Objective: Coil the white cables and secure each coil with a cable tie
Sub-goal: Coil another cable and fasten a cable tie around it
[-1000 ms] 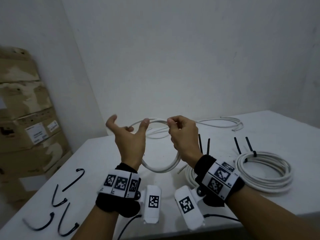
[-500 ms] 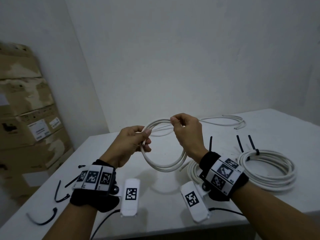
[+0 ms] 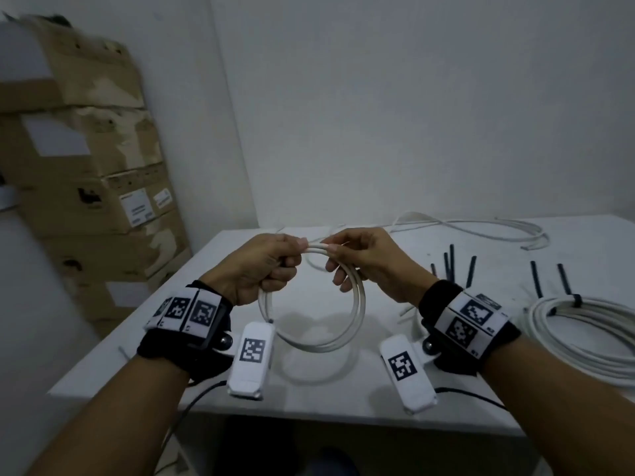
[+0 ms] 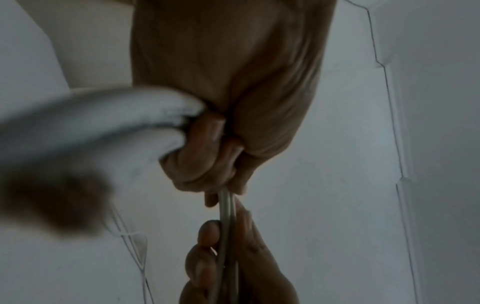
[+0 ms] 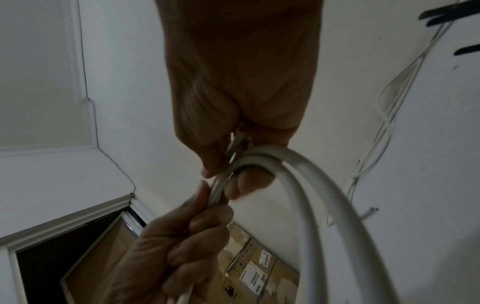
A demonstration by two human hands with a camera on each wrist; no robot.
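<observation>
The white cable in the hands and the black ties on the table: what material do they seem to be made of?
White cable: probably a smooth, matte plastic jacket; it bends into even loops without kinks. Black ties: likely stiff plastic such as nylon; the thin strips stand upright. Surface detail is too dim to confirm.

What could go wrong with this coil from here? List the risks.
1. The held coil carries no tie, and both the left hand and the right hand grip its top; freeing one could let the loops spring open.
2. A loose cable on the table behind may be the same cable's tail and could snag.
</observation>
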